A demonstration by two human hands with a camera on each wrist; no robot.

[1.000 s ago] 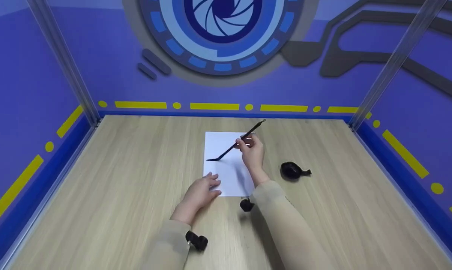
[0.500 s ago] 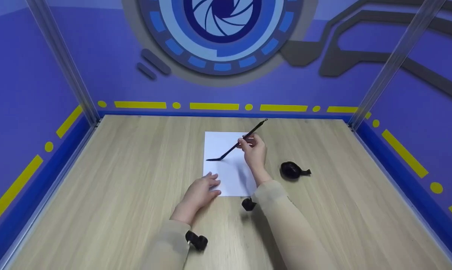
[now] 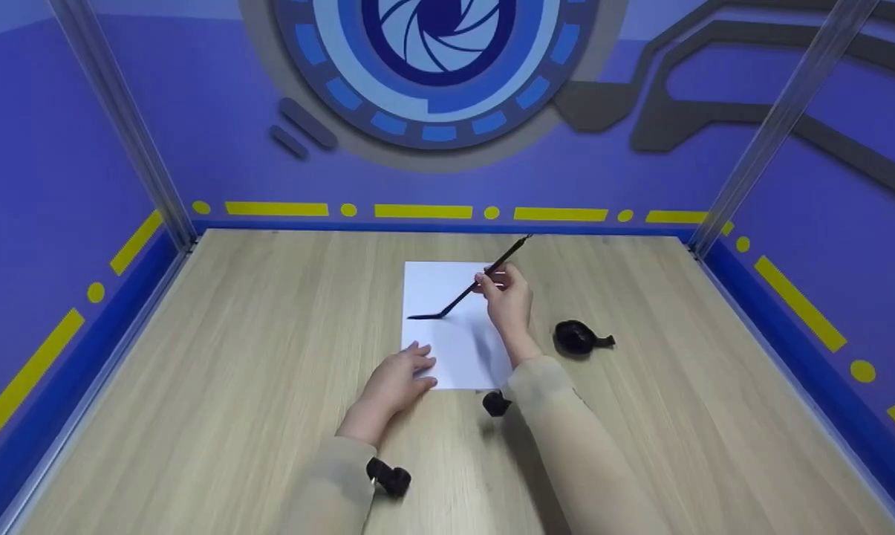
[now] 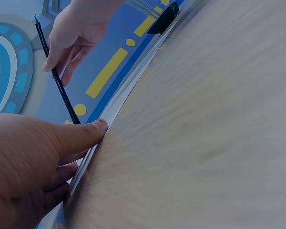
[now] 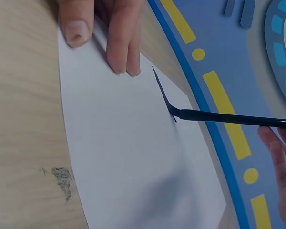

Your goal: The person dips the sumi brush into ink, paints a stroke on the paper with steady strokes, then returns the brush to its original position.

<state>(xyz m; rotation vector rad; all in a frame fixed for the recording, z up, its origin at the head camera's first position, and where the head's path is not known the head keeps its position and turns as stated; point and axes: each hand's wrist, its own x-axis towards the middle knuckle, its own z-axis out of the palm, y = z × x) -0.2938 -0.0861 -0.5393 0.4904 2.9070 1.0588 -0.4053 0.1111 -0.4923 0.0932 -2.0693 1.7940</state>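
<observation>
My right hand (image 3: 509, 299) pinches a black calligraphy brush (image 3: 484, 278) partway up its handle, fingers above the white paper (image 3: 454, 357). The brush slants down to the left, its loop end pointing up and away. In the right wrist view its bristles (image 5: 172, 110) bend against the sheet, at the end of a thin black stroke (image 5: 158, 81). That stroke (image 3: 421, 317) runs nearly level from the sheet's left edge to the bristles. My left hand (image 3: 396, 380) rests on the lower left of the paper, fingers spread and thumb (image 4: 86, 135) by the near edge.
Right of the paper sits a small glossy black dish (image 3: 577, 339) with a stubby handle. A dark smudge (image 5: 62, 181) marks the wood table (image 3: 269, 334) near the sheet. Blue panels (image 3: 447, 178) enclose the table at the back and sides. Each wrist carries a small black camera (image 3: 390, 478).
My right hand and the brush have shifted slightly to the right, and the black stroke has grown longer that way. The left hand, paper and dish look unmoved.
</observation>
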